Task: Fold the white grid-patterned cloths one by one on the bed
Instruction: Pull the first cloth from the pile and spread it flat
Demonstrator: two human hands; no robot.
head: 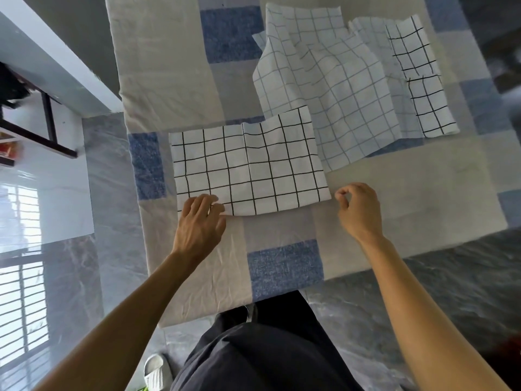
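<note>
A folded white cloth with a black grid (248, 167) lies flat on the bed in front of me. My left hand (200, 221) rests on its near left corner, fingertips on the fabric. My right hand (359, 210) hovers just right of the cloth's near right corner, fingers loosely curled and holding nothing. Behind it, an unfolded, rumpled white cloth with a fainter grid (324, 80) is spread out. A narrow folded black-grid cloth (423, 80) lies at the far right of that one.
The bed has a beige and blue patchwork cover (408, 179); its near edge runs just past my hands. Grey marble floor (423, 292) surrounds it. A white ledge (56, 66) and a dark frame stand at left. A white slipper (158, 371) sits by my legs.
</note>
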